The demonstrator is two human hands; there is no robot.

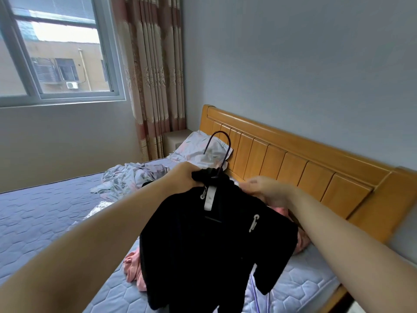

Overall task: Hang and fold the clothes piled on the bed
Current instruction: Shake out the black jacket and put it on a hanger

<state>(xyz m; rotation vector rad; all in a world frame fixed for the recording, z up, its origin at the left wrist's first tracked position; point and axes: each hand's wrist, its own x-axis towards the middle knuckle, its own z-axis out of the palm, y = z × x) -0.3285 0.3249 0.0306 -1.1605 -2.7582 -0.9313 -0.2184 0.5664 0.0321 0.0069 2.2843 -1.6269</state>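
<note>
A black shirt (209, 249) hangs in the air over the bed on a purple hanger (222, 145) whose hook sticks up above the collar. My left hand (184, 178) grips the bunched collar at the hanger's neck. My right hand (268, 192) is at the shirt's right shoulder, blurred, its fingers partly behind the cloth. Pink clothes (133, 267) lie on the mattress under and behind the shirt. A white label and two white clips show on the shirt's front.
The blue quilted mattress (45, 211) stretches to the left. A crumpled floral sheet (126, 177) and a pillow (200, 150) lie near the wooden headboard (293, 159). More purple hanger wire (255, 294) lies on the bed below the shirt. Window and curtain stand behind.
</note>
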